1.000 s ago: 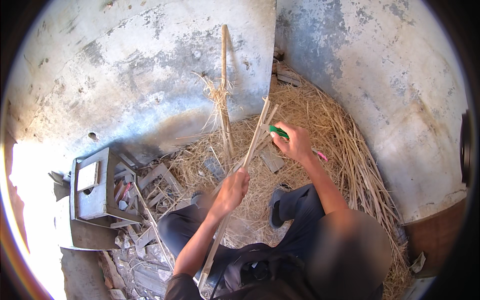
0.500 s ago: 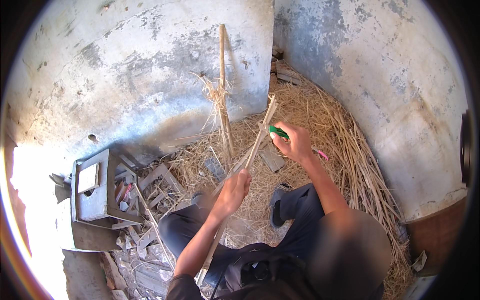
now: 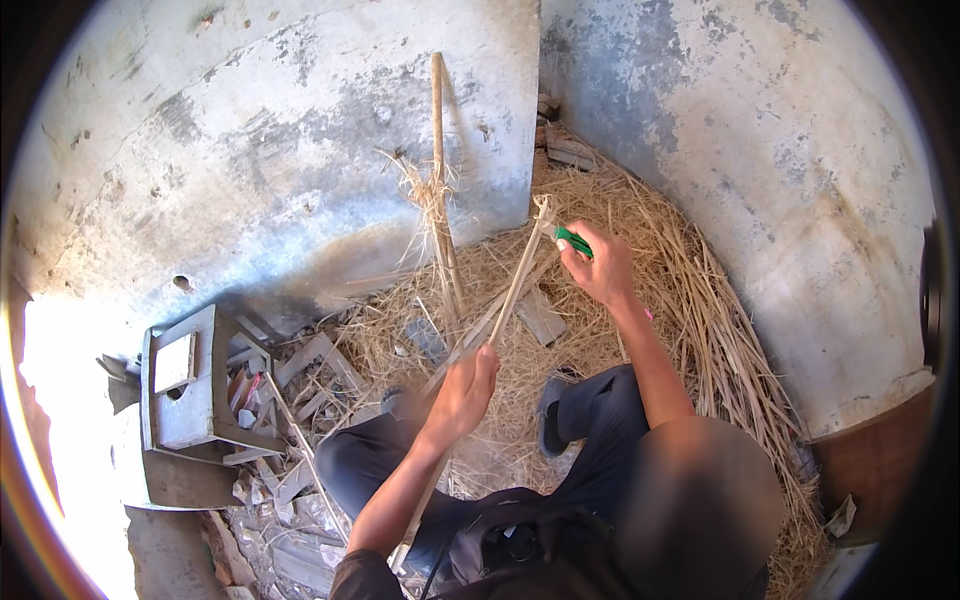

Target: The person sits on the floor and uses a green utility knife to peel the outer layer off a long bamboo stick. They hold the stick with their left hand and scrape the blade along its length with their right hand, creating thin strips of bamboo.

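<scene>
Near the middle of the view, a long pale wooden strip (image 3: 516, 288) slants up toward one o'clock. The left hand (image 3: 468, 388), just below the middle toward six o'clock, is closed around it, the thumb lying along the strip. The right hand (image 3: 603, 265), between two and three o'clock, grips a green-handled tool (image 3: 573, 240) between thumb and fingers; the tool's small head meets the strip close to its upper end, where a pale curl of shavings (image 3: 543, 206) clings. The exact shape of that head is too small to tell.

A second piece of wood (image 3: 478, 332) runs slantwise beneath the strip. Toward half past eleven, an upright stick (image 3: 437, 115) leans on the stained wall (image 3: 300, 130), with a tuft of fibres (image 3: 430, 197) around it. A pile of straw-like shavings (image 3: 700, 300) spreads at three o'clock. A wooden box (image 3: 205, 395) sits between eight and nine o'clock, with rubble (image 3: 290, 490) beside it toward half past seven. A dark shoe (image 3: 548, 425) rests at five o'clock.
</scene>
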`<state>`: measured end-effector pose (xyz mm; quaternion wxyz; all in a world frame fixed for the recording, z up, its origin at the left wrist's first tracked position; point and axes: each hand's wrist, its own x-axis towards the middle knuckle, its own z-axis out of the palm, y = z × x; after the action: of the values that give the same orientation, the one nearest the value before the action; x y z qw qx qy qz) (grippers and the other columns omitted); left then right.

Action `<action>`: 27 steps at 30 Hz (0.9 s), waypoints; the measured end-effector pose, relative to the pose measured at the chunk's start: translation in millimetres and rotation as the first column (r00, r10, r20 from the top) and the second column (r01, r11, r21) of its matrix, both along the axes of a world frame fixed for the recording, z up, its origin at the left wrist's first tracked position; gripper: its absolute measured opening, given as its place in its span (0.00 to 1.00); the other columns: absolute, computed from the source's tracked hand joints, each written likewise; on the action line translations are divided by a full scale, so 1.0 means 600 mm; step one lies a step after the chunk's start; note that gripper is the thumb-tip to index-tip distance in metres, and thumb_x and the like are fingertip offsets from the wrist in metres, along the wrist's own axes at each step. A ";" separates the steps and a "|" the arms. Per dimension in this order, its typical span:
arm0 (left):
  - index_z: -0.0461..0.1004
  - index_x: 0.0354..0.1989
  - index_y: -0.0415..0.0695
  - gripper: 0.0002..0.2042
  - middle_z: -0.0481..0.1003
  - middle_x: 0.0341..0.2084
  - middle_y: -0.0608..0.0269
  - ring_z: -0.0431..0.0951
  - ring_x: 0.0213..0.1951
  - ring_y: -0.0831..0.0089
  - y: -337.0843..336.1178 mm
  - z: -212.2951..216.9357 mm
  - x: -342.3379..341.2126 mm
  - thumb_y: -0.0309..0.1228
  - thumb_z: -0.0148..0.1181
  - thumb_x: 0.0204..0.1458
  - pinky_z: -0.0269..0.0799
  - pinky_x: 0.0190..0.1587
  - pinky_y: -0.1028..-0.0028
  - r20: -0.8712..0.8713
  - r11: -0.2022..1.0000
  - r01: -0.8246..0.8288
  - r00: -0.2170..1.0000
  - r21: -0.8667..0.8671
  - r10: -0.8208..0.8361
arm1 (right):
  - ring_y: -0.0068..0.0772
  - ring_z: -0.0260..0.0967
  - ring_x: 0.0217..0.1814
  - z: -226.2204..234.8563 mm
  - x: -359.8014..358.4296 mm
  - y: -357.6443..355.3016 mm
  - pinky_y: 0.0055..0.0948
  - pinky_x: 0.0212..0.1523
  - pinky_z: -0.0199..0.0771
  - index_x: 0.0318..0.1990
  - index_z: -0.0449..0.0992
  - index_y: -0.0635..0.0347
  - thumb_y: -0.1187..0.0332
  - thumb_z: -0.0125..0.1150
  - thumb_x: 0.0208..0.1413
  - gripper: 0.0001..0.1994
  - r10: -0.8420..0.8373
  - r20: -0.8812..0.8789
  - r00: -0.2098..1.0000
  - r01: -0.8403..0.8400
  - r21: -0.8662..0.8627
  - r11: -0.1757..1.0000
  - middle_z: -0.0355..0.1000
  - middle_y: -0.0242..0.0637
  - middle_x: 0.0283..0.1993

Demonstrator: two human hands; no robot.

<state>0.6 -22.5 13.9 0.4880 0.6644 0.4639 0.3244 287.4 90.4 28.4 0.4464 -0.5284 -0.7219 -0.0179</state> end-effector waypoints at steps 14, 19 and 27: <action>0.68 0.32 0.38 0.27 0.65 0.19 0.60 0.65 0.25 0.67 -0.009 -0.010 0.007 0.46 0.34 0.77 0.65 0.34 0.63 -0.079 0.991 -0.001 0.997 0.133 0.012 | 0.29 0.73 0.22 0.006 -0.004 -0.003 0.32 0.23 0.68 0.42 0.82 0.55 0.51 0.62 0.65 0.16 0.011 0.001 1.000 -0.011 0.002 1.000 0.77 0.32 0.25; 0.70 0.35 0.35 0.21 0.72 0.24 0.40 0.71 0.29 0.39 -0.012 0.001 0.011 0.39 0.41 0.76 0.65 0.36 0.50 -0.059 0.997 0.008 0.998 0.077 -0.003 | 0.19 0.66 0.20 -0.029 0.035 0.028 0.29 0.19 0.62 0.42 0.83 0.52 0.48 0.58 0.69 0.17 0.040 0.051 0.998 -0.040 -0.002 0.999 0.75 0.26 0.25; 0.71 0.38 0.37 0.27 0.68 0.20 0.57 0.70 0.24 0.63 0.002 -0.007 -0.004 0.48 0.35 0.77 0.67 0.35 0.59 -0.095 0.997 0.072 0.993 -0.040 -0.075 | 0.17 0.54 0.17 -0.019 0.069 0.013 0.26 0.19 0.55 0.43 0.82 0.51 0.49 0.55 0.72 0.17 -0.283 -0.159 0.946 0.273 -0.080 0.959 0.66 0.21 0.20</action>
<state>-2.0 -21.2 9.7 0.4886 0.6870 0.4680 0.2652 328.9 98.3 17.3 0.4836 -0.6371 -0.6001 -0.0152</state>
